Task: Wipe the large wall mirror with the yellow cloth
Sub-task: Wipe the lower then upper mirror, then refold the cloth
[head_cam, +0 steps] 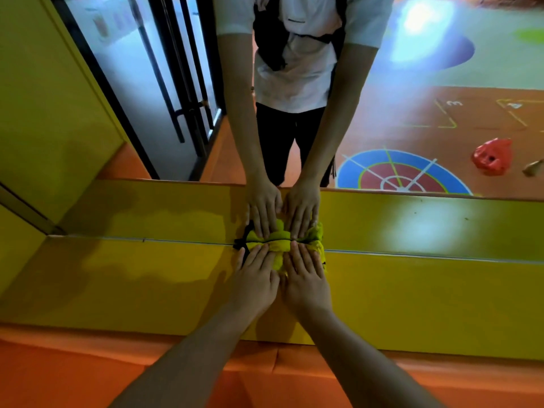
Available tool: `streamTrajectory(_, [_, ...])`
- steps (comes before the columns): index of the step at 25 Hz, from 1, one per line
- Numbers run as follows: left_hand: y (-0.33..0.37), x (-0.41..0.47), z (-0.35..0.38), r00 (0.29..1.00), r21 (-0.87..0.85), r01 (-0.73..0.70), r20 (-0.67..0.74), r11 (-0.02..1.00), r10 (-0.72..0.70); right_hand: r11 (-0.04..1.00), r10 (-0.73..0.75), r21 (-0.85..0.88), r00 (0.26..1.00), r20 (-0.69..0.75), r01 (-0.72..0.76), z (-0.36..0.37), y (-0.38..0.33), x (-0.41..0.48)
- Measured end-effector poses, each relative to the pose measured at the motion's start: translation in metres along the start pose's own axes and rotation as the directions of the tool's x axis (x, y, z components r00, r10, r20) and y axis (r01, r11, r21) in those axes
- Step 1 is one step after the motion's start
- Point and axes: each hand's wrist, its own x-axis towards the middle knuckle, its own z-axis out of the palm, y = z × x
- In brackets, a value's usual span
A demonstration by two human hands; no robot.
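In the head view you are looking down at the foot of the mirror (412, 119), where its lower edge is meeting a yellow panel (147, 284). You are pressing the cloth (278, 253) against that seam, so the bunched yellow fabric is lying partly on the panel and is touching the glass at its bottom edge, about midway across the picture. Your left hand (256, 279) is lying flat on the cloth's left half, fingers straight and slightly spread, gripping nothing and only pushing down. Your right hand (306, 279) is resting just beside it on the right half in the same way, fingers straight, palm down, not curled round the fabric. The two hands are almost touching each other at the thumbs. A small black piece is sticking out at the cloth's left edge; what it is cannot be told. Both forearms are reaching in from the bottom of the picture over an orange floor (88, 375) that is running along the foot of the panel. The glass is giving back your two hands and the cloth directly above the real ones, meeting them fingertip to fingertip. Higher up it is showing a white shirt, dark trousers and dark straps. To the left it is reflecting a black-framed door (176, 83). To the right it is reflecting a painted floor with a round blue and red target (403, 175) and, near that, a red bag (493, 156).
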Motion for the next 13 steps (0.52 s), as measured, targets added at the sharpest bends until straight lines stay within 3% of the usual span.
streamTrajectory(3, [0.005,0.003,-0.004,0.999,-0.047,0.034,0.032,0.998,-0.032,0.999,0.043,0.024,0.999,-0.013,-0.043,-0.004,-0.005,-0.007])
streamTrajectory(7, [-0.002,-0.002,-0.014,0.977,-0.069,0.078,0.206,0.995,-0.062,0.998,0.021,0.067,1.0,0.02,-0.022,-0.022,0.01,-0.018])
streamTrajectory(10, [-0.002,-0.002,-0.021,0.969,-0.006,0.108,0.222,0.994,-0.104,0.993,0.115,0.021,0.99,0.082,-0.117,-0.036,0.019,-0.017])
streamTrajectory(13, [0.011,-0.003,-0.042,0.978,0.052,0.037,0.201,0.998,-0.047,0.995,0.059,-0.081,0.998,0.027,-0.057,-0.052,0.02,-0.018])
